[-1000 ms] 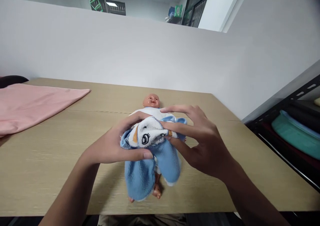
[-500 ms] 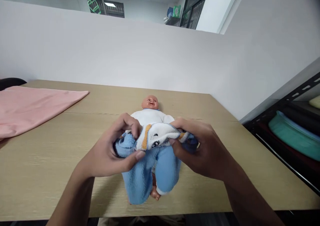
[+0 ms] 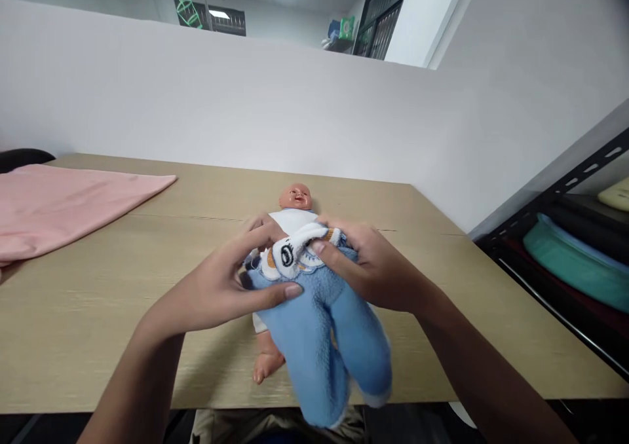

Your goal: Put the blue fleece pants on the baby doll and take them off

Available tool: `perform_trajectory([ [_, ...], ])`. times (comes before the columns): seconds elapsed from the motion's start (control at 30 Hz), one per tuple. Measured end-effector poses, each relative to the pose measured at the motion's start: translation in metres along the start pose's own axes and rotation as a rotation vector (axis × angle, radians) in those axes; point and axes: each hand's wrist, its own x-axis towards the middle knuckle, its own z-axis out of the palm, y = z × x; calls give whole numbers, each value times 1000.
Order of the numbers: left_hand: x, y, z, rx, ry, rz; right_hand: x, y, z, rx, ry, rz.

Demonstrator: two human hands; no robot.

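A baby doll (image 3: 295,197) in a white top lies on its back on the table, its head away from me. Over its body I hold a fluffy light-blue garment (image 3: 314,319) with two legs and a white animal-face patch with orange bits. My left hand (image 3: 221,280) grips the bunched upper part at the left, thumb in front. At the right, my right hand (image 3: 366,257) pinches the same bunched edge. The two garment legs hang down past the table's front edge. One bare doll foot (image 3: 268,359) shows beside the left leg; the doll's middle is hidden.
A pink cloth (image 3: 78,205) lies on the wooden table (image 3: 147,287) at the left. Behind the table stands a white partition (image 3: 246,103). To the right, a black rack (image 3: 555,195) holds folded fabrics, one of them a teal cloth (image 3: 570,254).
Both hands have moved slightly up, with the right one also moving left. The garment has swung right and toward me, uncovering a doll foot at the left, and its top is more bunched.
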Motion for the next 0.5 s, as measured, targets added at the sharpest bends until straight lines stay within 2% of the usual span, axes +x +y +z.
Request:
perform_trajectory([
  [0.13, 1, -14, 4, -206, 18, 46, -1, 5, 0, 20, -58, -7],
  [0.23, 0, -19, 7, -320, 62, -23, -2, 10, -3, 92, -224, -66],
  [0.33, -1, -18, 9, -272, 90, -93, 0, 17, -1, 66, -398, -104],
  [0.4, -3, -16, 8, -220, 37, -109, 1, 23, 4, 52, -392, -143],
  [0.5, -9, -16, 4, -171, -93, -65, -1, 28, 7, 87, -227, -181],
])
